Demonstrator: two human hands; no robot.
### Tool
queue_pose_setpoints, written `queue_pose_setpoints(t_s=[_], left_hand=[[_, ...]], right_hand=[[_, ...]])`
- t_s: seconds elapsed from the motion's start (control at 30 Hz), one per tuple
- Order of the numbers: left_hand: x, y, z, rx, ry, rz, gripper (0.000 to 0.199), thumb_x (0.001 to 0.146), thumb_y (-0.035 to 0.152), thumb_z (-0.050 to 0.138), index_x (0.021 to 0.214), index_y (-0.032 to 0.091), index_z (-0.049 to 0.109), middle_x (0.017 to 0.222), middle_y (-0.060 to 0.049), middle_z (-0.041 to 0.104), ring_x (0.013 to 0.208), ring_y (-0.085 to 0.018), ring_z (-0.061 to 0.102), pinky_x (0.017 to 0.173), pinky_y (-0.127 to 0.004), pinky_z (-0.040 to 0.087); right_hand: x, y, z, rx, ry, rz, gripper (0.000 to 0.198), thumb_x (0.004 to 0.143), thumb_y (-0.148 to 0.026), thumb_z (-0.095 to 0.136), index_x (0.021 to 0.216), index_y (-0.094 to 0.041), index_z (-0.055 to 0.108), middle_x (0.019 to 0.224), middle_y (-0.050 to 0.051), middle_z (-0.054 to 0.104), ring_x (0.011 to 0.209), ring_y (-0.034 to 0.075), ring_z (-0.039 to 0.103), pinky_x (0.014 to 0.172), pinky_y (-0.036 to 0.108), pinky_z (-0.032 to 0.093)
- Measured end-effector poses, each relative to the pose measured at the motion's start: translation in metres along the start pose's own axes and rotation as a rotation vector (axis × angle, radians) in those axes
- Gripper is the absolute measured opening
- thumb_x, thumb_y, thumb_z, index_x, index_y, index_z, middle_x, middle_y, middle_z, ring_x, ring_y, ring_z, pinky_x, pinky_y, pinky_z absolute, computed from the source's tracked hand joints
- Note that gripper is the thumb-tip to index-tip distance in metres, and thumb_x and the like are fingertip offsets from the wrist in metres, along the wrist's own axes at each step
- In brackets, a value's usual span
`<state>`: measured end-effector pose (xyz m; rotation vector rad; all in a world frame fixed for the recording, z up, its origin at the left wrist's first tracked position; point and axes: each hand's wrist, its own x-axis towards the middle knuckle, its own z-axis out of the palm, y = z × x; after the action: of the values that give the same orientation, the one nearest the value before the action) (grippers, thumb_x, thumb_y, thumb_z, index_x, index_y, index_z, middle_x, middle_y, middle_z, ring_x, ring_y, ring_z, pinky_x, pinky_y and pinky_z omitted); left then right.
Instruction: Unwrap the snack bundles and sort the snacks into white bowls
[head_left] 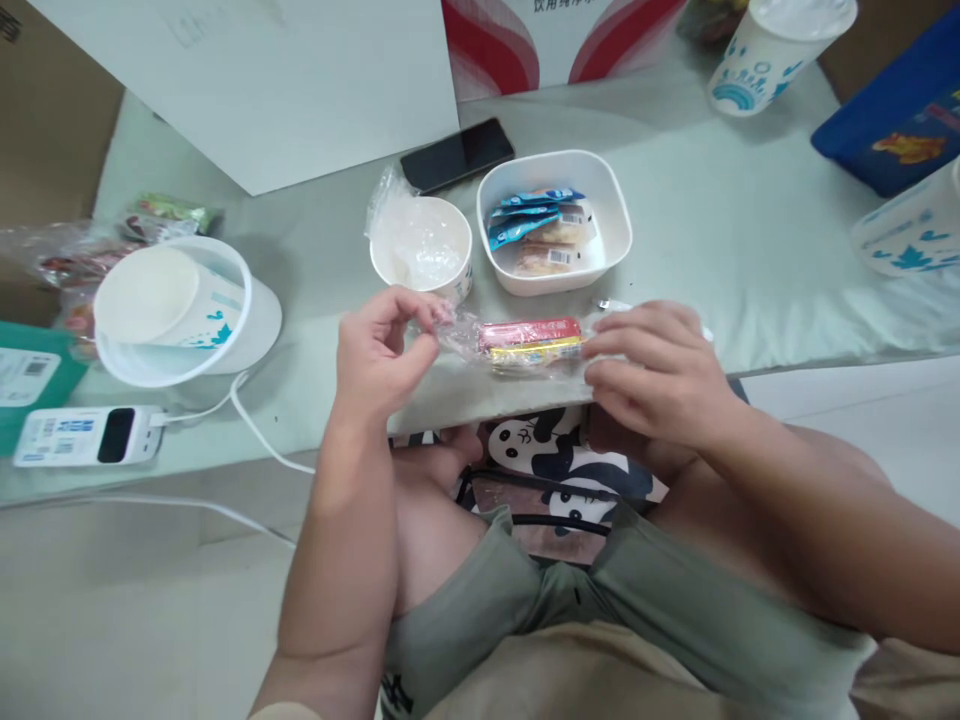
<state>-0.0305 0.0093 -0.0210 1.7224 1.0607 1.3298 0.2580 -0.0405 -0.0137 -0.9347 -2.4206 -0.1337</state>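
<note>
Left hand (386, 350): I see thumb and fingertips drawn together, pinching the bag's (514, 365) left end.
Right hand (664, 365): fingers loosely curled at the other end; I cannot tell whether they grip.
Bag: between both hands, near the surface's (315, 250) front edge; red packet (517, 332) and yellow packet (536, 352) inside.
Tub (555, 285): just beyond.

A flat black smartphone (457, 156) lies beside a large white box (300, 85); a thin white cable (196, 413) joins a rectangular white power bank (84, 436).
</note>
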Motion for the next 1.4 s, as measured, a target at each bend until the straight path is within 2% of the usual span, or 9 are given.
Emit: queue_pose_setpoints(t_s=[0.23, 0.37, 0.53, 0.63, 0.73, 0.9, 1.03, 1.13, 1.4], left_hand=[[0.006, 0.015, -0.004, -0.014, 0.233, -0.278, 0.021, 0.066, 0.03, 0.054, 0.066, 0.026, 0.034, 0.05, 0.004, 0.034, 0.048, -0.013, 0.036, 0.054, -0.033, 0.033], [0.005, 0.014, -0.008, 0.043, 0.265, -0.374, 0.015, 0.072, 0.037, 0.051, 0.066, 0.027, 0.043, 0.048, 0.004, 0.027, 0.044, -0.013, 0.024, 0.05, -0.033, 0.019], [0.003, 0.018, -0.01, 0.314, -0.131, -0.347, 0.028, 0.074, 0.05, 0.069, 0.08, 0.023, 0.063, 0.065, 0.002, 0.05, 0.061, -0.014, 0.043, 0.06, -0.03, 0.036], [0.001, 0.016, -0.009, 0.503, -0.437, -0.343, 0.043, 0.065, 0.052, 0.078, 0.094, 0.022, 0.07, 0.098, -0.004, 0.061, 0.087, -0.02, 0.058, 0.084, -0.034, 0.049], [0.0, 0.01, -0.006, 0.596, -0.546, -0.399, 0.026, 0.073, 0.044, 0.069, 0.082, 0.02, 0.069, 0.103, -0.007, 0.062, 0.091, -0.023, 0.06, 0.089, -0.037, 0.05], [0.001, 0.011, 0.002, 0.319, -0.43, -0.585, 0.022, 0.083, 0.035, 0.051, 0.066, 0.021, 0.054, 0.093, -0.006, 0.072, 0.088, -0.022, 0.066, 0.077, -0.036, 0.056], [0.004, 0.02, 0.011, -0.056, -0.316, -0.819, 0.016, 0.08, 0.035, 0.056, 0.07, 0.022, 0.053, 0.09, -0.006, 0.074, 0.091, -0.024, 0.071, 0.072, -0.038, 0.061], [0.007, 0.02, 0.015, -0.213, -0.221, -0.93, 0.013, 0.077, 0.032, 0.058, 0.073, 0.022, 0.051, 0.09, -0.008, 0.075, 0.084, -0.023, 0.072, 0.057, -0.031, 0.055], [0.014, 0.004, 0.004, 0.053, 0.101, -0.772, 0.015, 0.081, 0.024, 0.049, 0.067, 0.021, 0.055, 0.07, -0.002, 0.07, 0.047, -0.011, 0.042, 0.047, -0.027, 0.034]], right_hand=[[0.002, -0.02, 0.002, 0.195, -0.636, -0.025, 0.024, 0.091, -0.021, 0.045, 0.077, -0.021, 0.065, 0.07, 0.002, 0.069, 0.056, 0.014, 0.049, 0.055, 0.033, 0.023], [0.003, -0.023, 0.006, 0.024, -0.69, 0.119, 0.037, 0.094, -0.029, 0.043, 0.116, -0.023, 0.073, 0.057, 0.002, 0.066, 0.045, 0.016, 0.044, 0.054, 0.033, 0.016], [0.009, -0.027, 0.013, -0.16, -0.623, 0.385, 0.059, 0.095, -0.033, 0.043, 0.153, -0.022, 0.049, 0.056, 0.004, 0.067, 0.043, 0.019, 0.05, 0.053, 0.031, 0.024], [0.015, -0.032, 0.017, -0.186, -0.528, 0.576, 0.059, 0.096, -0.036, 0.045, 0.152, -0.018, 0.048, 0.062, 0.007, 0.07, 0.05, 0.023, 0.057, 0.053, 0.032, 0.033], [0.02, -0.038, 0.021, -0.103, -0.408, 0.473, 0.042, 0.098, -0.031, 0.045, 0.133, -0.018, 0.063, 0.088, 0.013, 0.076, 0.071, 0.026, 0.067, 0.059, 0.034, 0.043], [0.023, -0.044, 0.041, 0.164, -0.353, 0.098, 0.042, 0.094, -0.007, 0.043, 0.131, -0.017, 0.062, 0.132, 0.015, 0.068, 0.117, 0.028, 0.063, 0.097, 0.042, 0.05], [0.025, -0.042, 0.053, 0.083, -0.402, 0.179, 0.06, 0.086, -0.009, 0.053, 0.146, -0.016, 0.049, 0.141, 0.017, 0.061, 0.121, 0.031, 0.06, 0.104, 0.046, 0.045], [0.029, -0.04, 0.054, 0.027, -0.435, 0.186, 0.064, 0.084, -0.013, 0.056, 0.147, -0.017, 0.047, 0.125, 0.014, 0.069, 0.111, 0.03, 0.062, 0.106, 0.046, 0.04], [0.028, -0.03, 0.045, 0.15, -0.275, 0.234, 0.051, 0.076, -0.019, 0.06, 0.126, -0.016, 0.058, 0.118, 0.016, 0.071, 0.101, 0.032, 0.065, 0.093, 0.047, 0.046]])
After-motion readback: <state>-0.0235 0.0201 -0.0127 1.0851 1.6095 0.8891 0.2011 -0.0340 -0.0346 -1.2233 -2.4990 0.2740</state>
